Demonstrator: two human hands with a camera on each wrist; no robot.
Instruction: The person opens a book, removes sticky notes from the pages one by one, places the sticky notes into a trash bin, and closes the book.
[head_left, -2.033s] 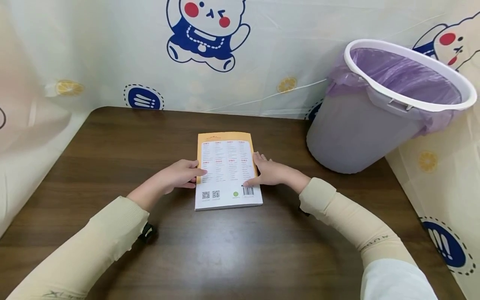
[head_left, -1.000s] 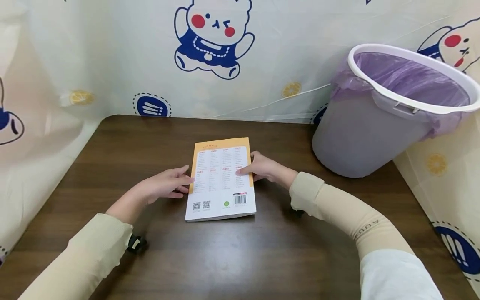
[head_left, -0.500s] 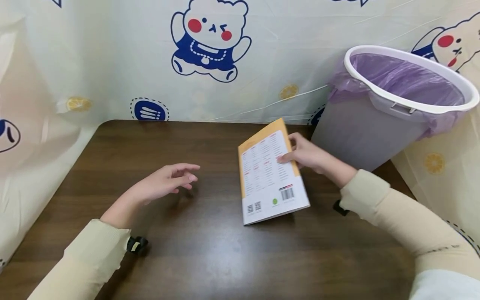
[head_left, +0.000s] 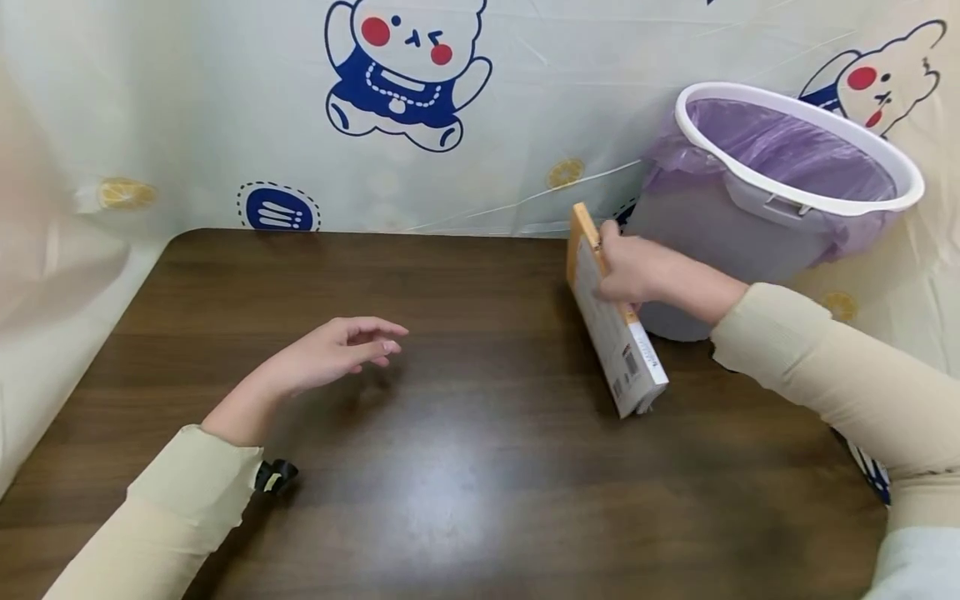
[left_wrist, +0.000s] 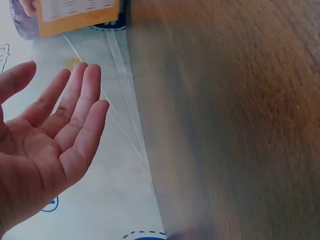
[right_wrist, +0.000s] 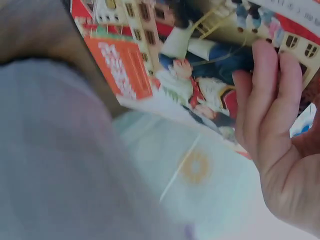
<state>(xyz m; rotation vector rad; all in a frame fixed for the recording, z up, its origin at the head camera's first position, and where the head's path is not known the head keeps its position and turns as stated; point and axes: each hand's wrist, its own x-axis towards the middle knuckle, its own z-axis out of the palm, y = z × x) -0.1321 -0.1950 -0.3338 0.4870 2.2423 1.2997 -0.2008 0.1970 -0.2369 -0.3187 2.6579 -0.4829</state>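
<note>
The right hand [head_left: 637, 275] is now lifting the thin orange-and-white paperback book [head_left: 615, 333] off the dark wooden table [head_left: 450, 467], gripping it tilted on edge beside the lavender bin [head_left: 720, 225], probably clear of it. The left hand [head_left: 330, 354] is hovering, fingers relaxed and empty.

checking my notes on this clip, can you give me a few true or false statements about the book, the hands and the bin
1. The right hand grips the book. True.
2. The book lies flat on the table. False: it is tilted up on edge, its cover turned toward the waste bin.
3. The left hand holds nothing. True: its fingers are relaxed, over the table.
4. The waste bin has a black liner. False: the liner is purple, under a white rim.
5. Both hands touch the book. False: only the right hand does; the left hand is well apart from it.
</note>
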